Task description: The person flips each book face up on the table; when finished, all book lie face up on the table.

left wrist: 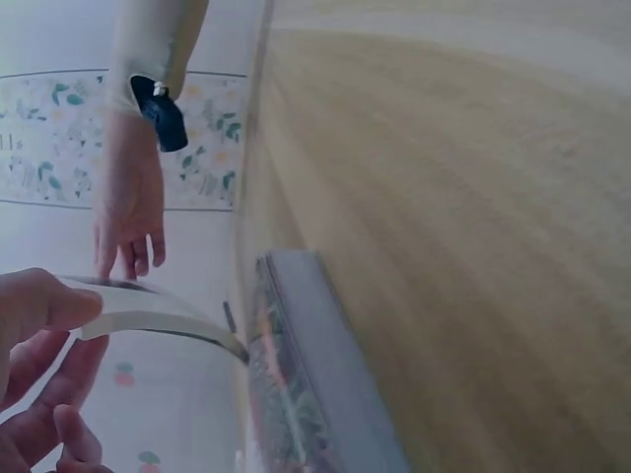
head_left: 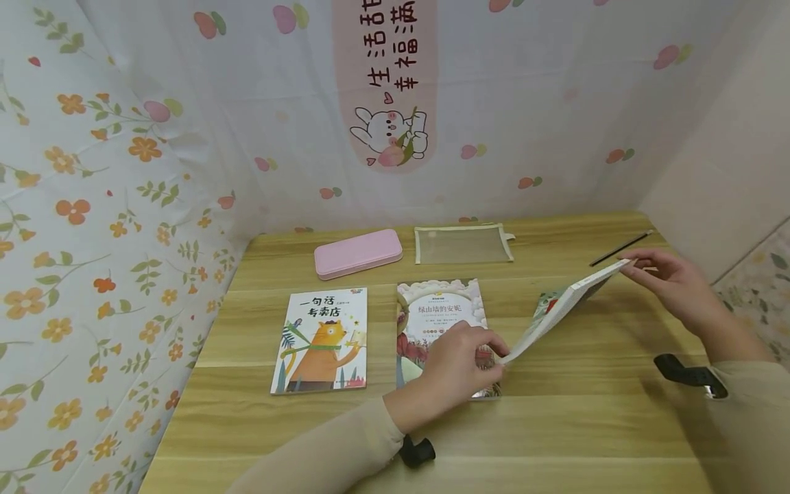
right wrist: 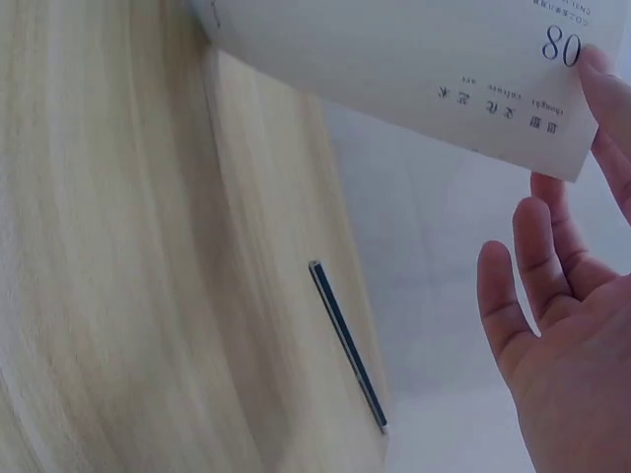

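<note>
A thin, bendable magazine point(head_left: 569, 300) is held tilted above the right side of the table. My left hand point(head_left: 453, 367) pinches its near left corner between thumb and fingers, over the lower part of a pink-and-white picture book point(head_left: 432, 309). At the raised right side, my right hand point(head_left: 669, 285) pinches the magazine's corner; the right wrist view shows thumb on the pale printed page point(right wrist: 414, 84) and other fingers spread beyond it. A green-and-red patch point(head_left: 546, 302) shows by the magazine's left edge; I cannot tell whether it belongs to it or to something beneath.
To the left lies a picture book with an orange cat point(head_left: 321, 343). Along the back are a pink pencil case point(head_left: 358, 254) and a mesh zip pouch point(head_left: 463, 245). A dark pencil point(head_left: 620, 248) lies at the back right. Cloth-covered walls border the table point(head_left: 555, 439).
</note>
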A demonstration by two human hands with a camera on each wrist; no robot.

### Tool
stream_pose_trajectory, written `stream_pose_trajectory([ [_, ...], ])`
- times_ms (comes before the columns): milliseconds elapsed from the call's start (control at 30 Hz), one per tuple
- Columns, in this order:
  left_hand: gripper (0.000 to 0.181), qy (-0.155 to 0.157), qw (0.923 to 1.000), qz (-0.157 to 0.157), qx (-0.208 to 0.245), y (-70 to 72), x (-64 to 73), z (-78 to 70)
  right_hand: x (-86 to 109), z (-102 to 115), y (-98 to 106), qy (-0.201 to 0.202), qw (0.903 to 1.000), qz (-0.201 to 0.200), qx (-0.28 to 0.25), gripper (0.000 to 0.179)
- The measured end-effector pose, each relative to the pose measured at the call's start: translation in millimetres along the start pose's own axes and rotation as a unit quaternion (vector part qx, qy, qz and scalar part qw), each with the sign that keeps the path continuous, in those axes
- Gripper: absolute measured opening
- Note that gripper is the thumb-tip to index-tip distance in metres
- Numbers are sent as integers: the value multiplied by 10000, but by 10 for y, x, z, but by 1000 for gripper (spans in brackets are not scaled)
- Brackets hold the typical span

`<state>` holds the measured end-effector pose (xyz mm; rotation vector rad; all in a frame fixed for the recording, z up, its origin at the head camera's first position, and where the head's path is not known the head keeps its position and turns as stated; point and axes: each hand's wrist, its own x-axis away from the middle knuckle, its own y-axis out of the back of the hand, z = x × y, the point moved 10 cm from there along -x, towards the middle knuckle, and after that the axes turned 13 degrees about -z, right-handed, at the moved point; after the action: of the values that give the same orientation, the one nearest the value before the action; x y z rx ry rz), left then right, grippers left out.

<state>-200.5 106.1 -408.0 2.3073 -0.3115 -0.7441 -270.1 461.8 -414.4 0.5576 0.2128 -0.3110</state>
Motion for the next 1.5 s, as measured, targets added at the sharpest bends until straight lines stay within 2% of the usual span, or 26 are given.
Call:
stream_pose_trajectory([
  [100,19,59,9998,-182,103,48,-22,-8,-2,37,22,21,9998,-83,-180,22],
  [200,20,70,9981,-518,341,117,-41,-17,-15,85,50,51,9992,-201,-332,22],
  [333,22,-168,9928,-990,653,215,-58,-69,-34,121,82,-122,9988,-407,-249,26],
  [433,22,-401,9906,-1116,687,244,-61,-115,-31,85,89,-465,9976,-515,89,31],
  [600,24,-311,9934,-936,582,170,-47,-88,-9,-6,39,-690,9926,-338,940,43],
  [667,25,-209,9950,-862,461,137,-38,-64,-7,-36,13,-601,9921,-174,1085,44],
  [800,26,-72,9978,-653,133,65,-30,-31,2,-108,-22,-434,9932,260,1053,42],
  [1000,26,220,9994,-10,-261,-125,-16,19,21,-274,-69,-243,9900,829,1113,39],
  [1133,22,519,9952,519,-643,-277,55,67,82,-385,-130,-160,9866,1057,1230,36],
  [1200,21,619,9925,688,-800,-339,89,88,107,-410,-153,-102,9859,1104,1250,33],
  [1333,21,562,9910,798,-918,-439,105,68,103,-455,-172,-28,9838,1165,1362,31],
  [1500,21,264,9882,990,-1138,-615,120,-30,76,-522,-189,46,9808,1145,1578,27],
])
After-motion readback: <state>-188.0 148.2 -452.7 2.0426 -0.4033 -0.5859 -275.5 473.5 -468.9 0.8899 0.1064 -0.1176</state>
